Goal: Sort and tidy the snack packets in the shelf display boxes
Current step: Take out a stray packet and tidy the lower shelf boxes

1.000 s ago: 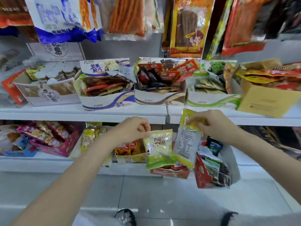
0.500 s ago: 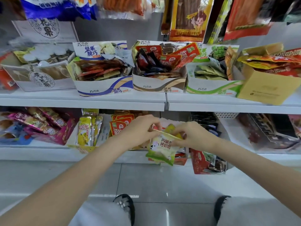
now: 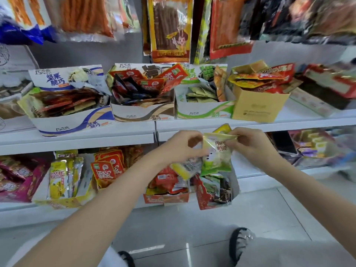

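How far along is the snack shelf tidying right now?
Early to midway. The yellow mango packets already stand in a row. Both the left hand and right hand hold green-and-yellow packets. The brown-striped box remains a jumble.

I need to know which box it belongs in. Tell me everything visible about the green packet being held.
The green packet is a glossy plastic pouch, pale green with dark printed characters and a yellowish sealed top. It hangs upright in front of the lower shelf, its top pinched by the right hand, with the left hand at its left side.
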The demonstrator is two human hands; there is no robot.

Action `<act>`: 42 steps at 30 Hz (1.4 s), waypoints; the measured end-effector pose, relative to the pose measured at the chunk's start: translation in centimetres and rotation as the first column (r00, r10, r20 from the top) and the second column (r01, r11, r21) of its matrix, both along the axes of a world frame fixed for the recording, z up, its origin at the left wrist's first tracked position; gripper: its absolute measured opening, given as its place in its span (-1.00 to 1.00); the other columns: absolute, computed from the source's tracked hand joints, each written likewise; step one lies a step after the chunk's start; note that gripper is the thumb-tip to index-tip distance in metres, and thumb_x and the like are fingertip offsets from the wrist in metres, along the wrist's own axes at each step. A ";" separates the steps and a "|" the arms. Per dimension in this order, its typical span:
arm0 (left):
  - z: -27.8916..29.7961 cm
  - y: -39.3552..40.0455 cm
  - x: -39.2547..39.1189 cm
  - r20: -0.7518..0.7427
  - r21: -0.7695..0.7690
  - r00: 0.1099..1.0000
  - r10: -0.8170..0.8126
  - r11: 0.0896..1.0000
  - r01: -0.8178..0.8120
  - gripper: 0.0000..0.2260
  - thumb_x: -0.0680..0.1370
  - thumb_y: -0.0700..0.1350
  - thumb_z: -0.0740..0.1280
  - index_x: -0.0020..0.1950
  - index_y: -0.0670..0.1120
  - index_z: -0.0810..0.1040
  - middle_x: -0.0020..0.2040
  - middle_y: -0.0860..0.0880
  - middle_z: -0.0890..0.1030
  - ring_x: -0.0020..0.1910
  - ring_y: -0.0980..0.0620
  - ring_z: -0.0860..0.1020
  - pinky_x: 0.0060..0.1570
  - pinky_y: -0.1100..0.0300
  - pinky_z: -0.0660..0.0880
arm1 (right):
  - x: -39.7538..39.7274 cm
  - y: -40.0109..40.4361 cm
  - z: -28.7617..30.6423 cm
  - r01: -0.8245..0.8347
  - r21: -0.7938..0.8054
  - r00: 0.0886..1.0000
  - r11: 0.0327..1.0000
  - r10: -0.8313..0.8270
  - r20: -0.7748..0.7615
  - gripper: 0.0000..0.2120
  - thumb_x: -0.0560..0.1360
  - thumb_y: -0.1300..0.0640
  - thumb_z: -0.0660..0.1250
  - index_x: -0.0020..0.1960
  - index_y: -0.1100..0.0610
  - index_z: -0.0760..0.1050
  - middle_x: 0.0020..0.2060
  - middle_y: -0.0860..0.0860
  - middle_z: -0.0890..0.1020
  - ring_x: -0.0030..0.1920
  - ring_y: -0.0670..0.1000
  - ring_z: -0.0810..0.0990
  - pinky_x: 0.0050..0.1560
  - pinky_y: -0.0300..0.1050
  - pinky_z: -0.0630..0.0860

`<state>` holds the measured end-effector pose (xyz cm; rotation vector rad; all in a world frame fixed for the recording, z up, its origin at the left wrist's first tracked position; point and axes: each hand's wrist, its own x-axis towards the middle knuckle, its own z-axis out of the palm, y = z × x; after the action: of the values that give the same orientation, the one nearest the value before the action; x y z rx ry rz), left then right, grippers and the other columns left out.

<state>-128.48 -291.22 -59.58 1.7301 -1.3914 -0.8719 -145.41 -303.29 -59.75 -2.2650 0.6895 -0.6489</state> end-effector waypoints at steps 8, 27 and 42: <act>0.6 -2.7 0.3 -0.099 -0.124 0.916 0.390 0.908 -0.400 -0.81 0.45 -0.11 0.44 0.00 -0.14 0.56 -0.14 -0.05 0.51 -0.10 0.03 0.45 -0.07 0.21 0.40 | -2.4 -4.5 2.7 0.410 -0.062 0.910 0.910 -0.404 0.091 -0.88 0.52 0.18 0.28 0.01 0.21 0.51 -0.24 0.08 0.54 -0.23 0.08 0.49 -0.25 -0.16 0.40; -0.4 6.1 7.2 -0.164 -0.034 0.823 0.544 0.831 -0.556 -0.90 0.53 -0.21 0.31 -0.13 -0.03 0.55 -0.17 0.03 0.61 -0.19 0.14 0.56 -0.19 0.28 0.56 | 13.4 -4.9 2.4 0.104 -0.319 0.892 0.942 -0.230 -0.389 -0.50 0.55 0.17 0.19 0.47 0.11 0.17 0.28 0.30 0.35 0.24 0.27 0.33 0.23 0.04 0.25; -1.6 11.6 7.2 0.248 -0.136 0.879 0.408 0.913 -0.385 -0.93 0.49 -0.16 0.38 -0.05 -0.05 0.57 -0.25 0.14 0.53 -0.20 0.12 0.53 -0.24 0.47 0.40 | 15.5 8.7 1.8 -0.149 0.682 0.952 0.716 0.291 -0.098 -0.56 0.57 -0.14 0.09 -0.03 0.21 0.52 -0.20 0.25 0.67 -0.26 0.12 0.66 -0.23 -0.17 0.58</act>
<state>-121.24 -279.59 -61.15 2.0286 -1.1525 -0.3543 -129.95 -294.61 -57.99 -1.6903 0.6019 -0.0186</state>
